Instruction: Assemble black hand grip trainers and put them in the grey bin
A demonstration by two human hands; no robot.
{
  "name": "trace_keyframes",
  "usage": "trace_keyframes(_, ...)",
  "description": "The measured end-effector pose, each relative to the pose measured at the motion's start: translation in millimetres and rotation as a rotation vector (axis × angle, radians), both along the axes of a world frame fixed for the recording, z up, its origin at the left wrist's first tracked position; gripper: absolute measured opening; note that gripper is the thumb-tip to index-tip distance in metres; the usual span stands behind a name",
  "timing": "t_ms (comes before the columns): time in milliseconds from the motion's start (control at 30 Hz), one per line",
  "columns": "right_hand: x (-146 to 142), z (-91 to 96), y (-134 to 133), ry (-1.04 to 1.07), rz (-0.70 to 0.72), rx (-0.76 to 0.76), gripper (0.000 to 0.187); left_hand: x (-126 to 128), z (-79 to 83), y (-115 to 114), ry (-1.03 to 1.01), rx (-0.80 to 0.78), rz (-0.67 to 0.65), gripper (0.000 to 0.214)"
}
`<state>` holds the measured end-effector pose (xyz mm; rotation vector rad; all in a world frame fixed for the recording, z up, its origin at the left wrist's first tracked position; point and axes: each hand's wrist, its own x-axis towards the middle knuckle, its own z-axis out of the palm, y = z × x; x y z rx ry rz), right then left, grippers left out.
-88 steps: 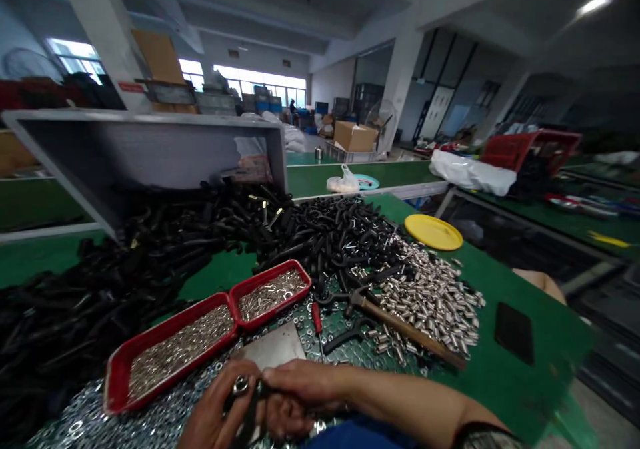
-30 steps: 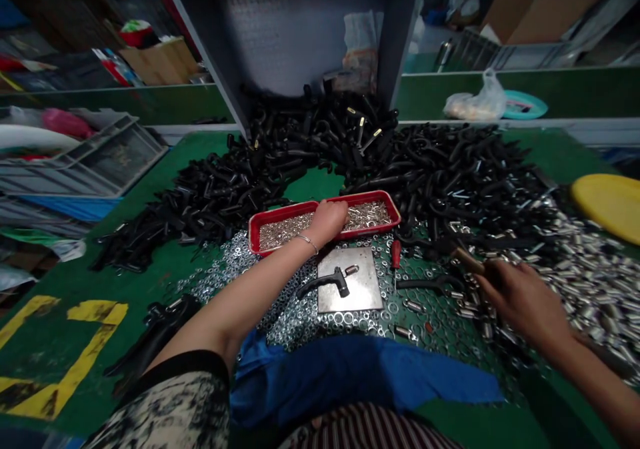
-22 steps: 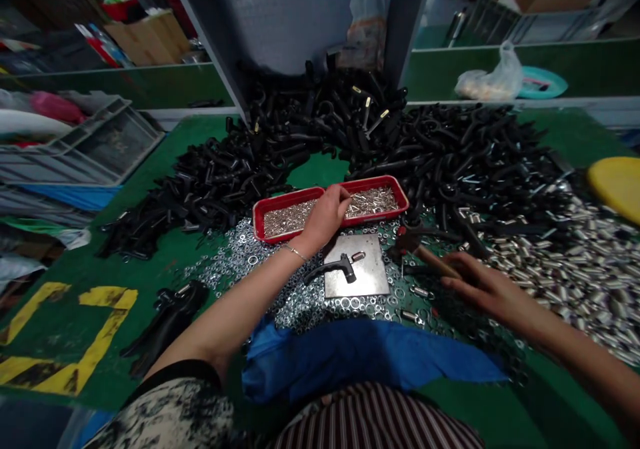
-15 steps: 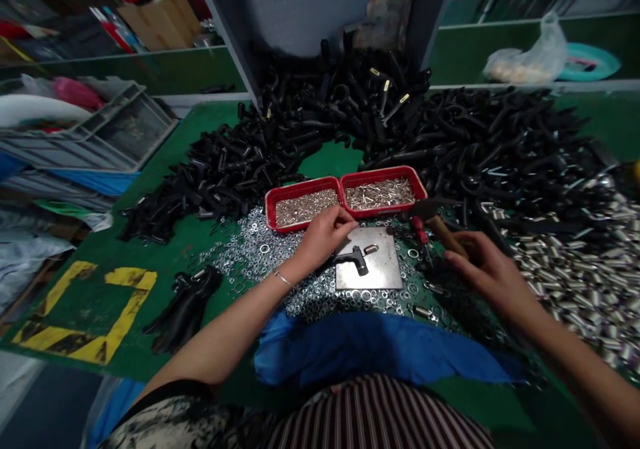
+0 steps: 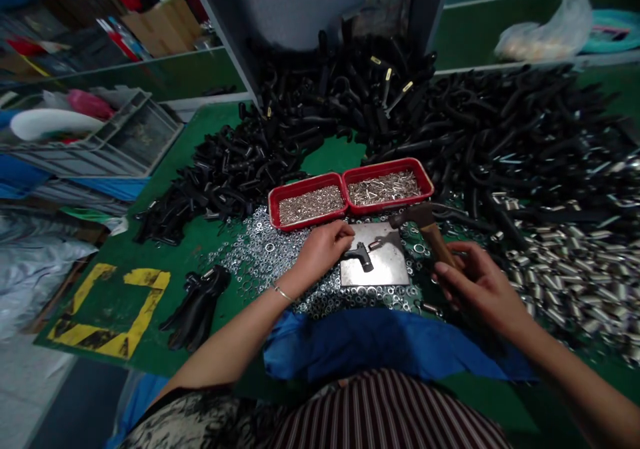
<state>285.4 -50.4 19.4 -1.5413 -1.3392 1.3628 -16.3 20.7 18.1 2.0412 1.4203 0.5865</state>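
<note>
My right hand (image 5: 477, 282) is wrapped round the wooden handle of a hammer (image 5: 440, 244). The hammer's dark head hangs over the right edge of a flat metal plate (image 5: 395, 272). At the plate's left edge is my left hand (image 5: 323, 252), its fingers pinched together; what they hold, if anything, is hidden. A black T-shaped part (image 5: 364, 257) lies on the plate, its thin end reaching up to my left hand. Beside it on the plate lies a small metal spring-like piece (image 5: 375, 244).
Two red trays (image 5: 346, 202) of small metal pins and rivets stand behind the plate. Loose rings and nuts (image 5: 255, 249) surround it. Black handle-like parts (image 5: 220, 176) are heaped behind, metal sleeves (image 5: 565, 276) at right. Blue cloth (image 5: 350, 342) lies in front; a grey crate (image 5: 135, 136) stands left.
The hammer has swung left, its head now over the plate's right edge. My left hand stays by the black part. The view has shifted slightly.
</note>
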Motion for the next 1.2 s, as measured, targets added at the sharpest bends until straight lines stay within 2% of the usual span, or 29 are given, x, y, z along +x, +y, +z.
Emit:
trace_keyframes(100, 1.8, -1.5, 1.2, -0.197, 0.09, 0.095, 0.044, 8.7, -12.2, 1.5, -0.173, -0.094, 0.087, 0.007)
trace_keyframes(167, 1.2, -4.5, 2.2, -0.313, 0.132, 0.164, 0.042, 13.7, -21.5, 3.0, -0.158, -0.076, 0.128, 0.007)
trace_keyframes(233, -0.4, -7.3, 2.5, -0.336, 0.163, 0.195, 0.042, 17.0, -27.5, 3.4, -0.142, -0.059, 0.141, 0.008)
trace_keyframes(600, 1.1, -8.9, 6.5, -0.396, 0.184, 0.255, 0.038, 17.4, -30.4, -0.9, -0.143, -0.052, 0.11, 0.012)
trace_keyframes(667, 1.4, -10.3, 7.9, -0.418, 0.196, 0.246, 0.038, 16.1, -28.2, 0.4, -0.05, 0.022, 0.029, 0.012)
trace_keyframes(800, -1.4, -6.0, 7.4, -0.452, 0.277, 0.236, 0.039, 13.5, -20.9, -0.2, 0.259, 0.214, -0.234, 0.019)
trace_keyframes(833, -2.9, -2.6, 6.0, -0.463, 0.306, 0.272, 0.041, 13.0, -19.9, -2.5, 0.294, 0.234, -0.238, 0.026)
trace_keyframes(900, -6.3, 5.5, 2.4, -0.484, 0.338, 0.4, 0.049, 12.5, -20.3, -10.0, 0.281, 0.24, -0.172, 0.059)
trace_keyframes(967, -9.6, 11.7, -0.2, -0.497, 0.306, 0.558, 0.058, 12.9, -23.8, -19.0, 0.224, 0.212, -0.101, 0.086)
trace_keyframes(1033, -11.9, 12.7, 0.7, -0.52, 0.322, 0.64, 0.062, 14.0, -28.4, -25.9, 0.175, 0.152, -0.074, 0.089)
trace_keyframes(1100, -13.1, 8.9, 5.9, -0.558, 0.42, 0.597, 0.064, 15.3, -32.3, -28.4, 0.138, 0.089, -0.065, 0.089)
trace_keyframes(1167, -13.2, 4.1, 12.9, -0.56, 0.52, 0.485, 0.063, 16.4, -34.4, -27.8, 0.117, 0.043, -0.067, 0.093)
trace_keyframes(1200, -12.8, 2.4, 16.2, -0.534, 0.527, 0.434, 0.061, 17.0, -34.7, -27.5, 0.114, 0.03, -0.069, 0.094)
